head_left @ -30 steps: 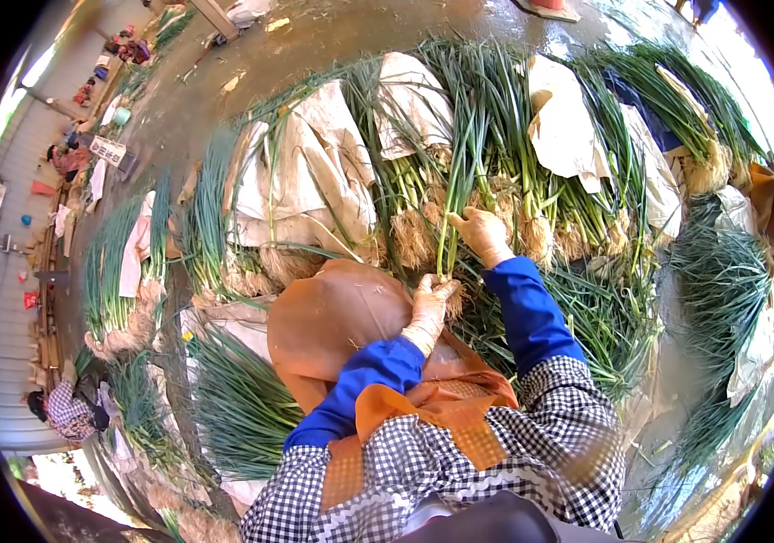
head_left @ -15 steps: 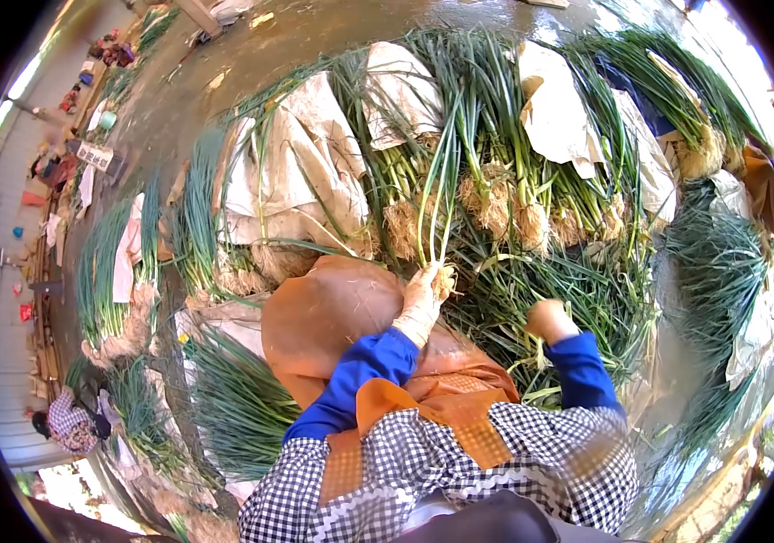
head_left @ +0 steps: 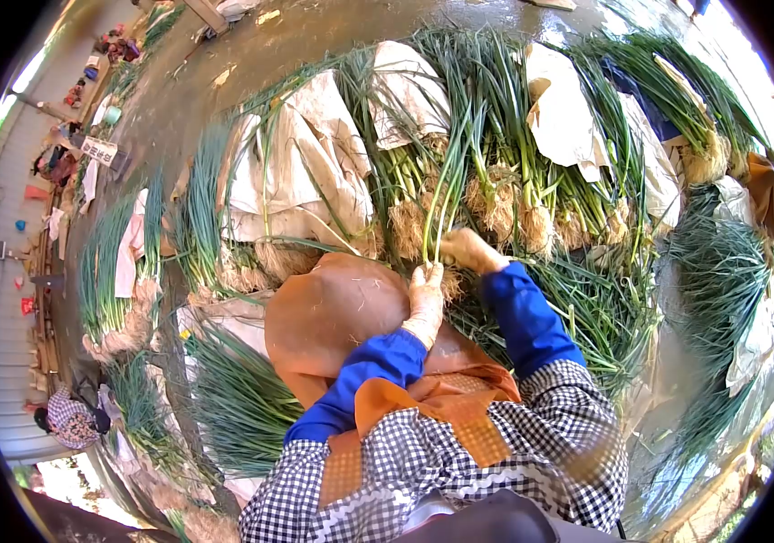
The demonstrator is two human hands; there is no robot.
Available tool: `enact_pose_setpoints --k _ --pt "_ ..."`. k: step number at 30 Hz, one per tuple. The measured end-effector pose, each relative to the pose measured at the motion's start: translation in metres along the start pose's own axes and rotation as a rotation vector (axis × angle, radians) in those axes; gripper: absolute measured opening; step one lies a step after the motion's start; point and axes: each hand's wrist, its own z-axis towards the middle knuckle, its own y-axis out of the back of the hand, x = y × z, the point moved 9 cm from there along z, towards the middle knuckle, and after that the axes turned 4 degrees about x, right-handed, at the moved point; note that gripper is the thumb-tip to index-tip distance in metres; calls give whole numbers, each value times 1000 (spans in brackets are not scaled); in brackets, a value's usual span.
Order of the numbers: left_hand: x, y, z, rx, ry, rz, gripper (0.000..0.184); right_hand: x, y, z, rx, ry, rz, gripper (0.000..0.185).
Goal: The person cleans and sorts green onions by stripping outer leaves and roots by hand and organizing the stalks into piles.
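My left hand (head_left: 425, 294) is closed around the lower stalks of a few green onions (head_left: 437, 217), over the brown apron on my lap. Their long leaves point up and away from me, and a tuft of pale roots (head_left: 450, 284) shows beside the hand. My right hand (head_left: 471, 251) is closed, its fingertips against these same stalks just above the left hand. Exactly what those fingertips pinch is partly hidden. Beneath and right of the hands lies a heap of loose green leaves (head_left: 586, 308).
Bundles of green onions with bushy roots (head_left: 498, 213) lie in a row ahead, partly under pale sacks (head_left: 301, 163). More green onions (head_left: 247, 398) lie at left, with another heap (head_left: 722, 271) at right. A person (head_left: 73, 418) is at far left. Wet floor (head_left: 315, 32) stretches beyond.
My right hand has moved left and up from above the leaf heap to the stalks by my left hand. The left hand, still holding the green onions, has shifted slightly.
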Motion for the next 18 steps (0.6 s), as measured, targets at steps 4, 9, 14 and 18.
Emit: enact_pose_setpoints --k 4,9,14,18 --pt "24 6 12 -16 71 -214 15 13 -15 -102 233 232 547 25" --pt "18 -9 0 90 159 -314 13 -54 23 -96 -39 0 351 30" --pt "8 -14 -11 148 300 -381 17 13 -3 -36 -260 531 403 32" --pt "5 -13 -11 153 310 -339 21 6 -20 -54 -116 275 387 23"
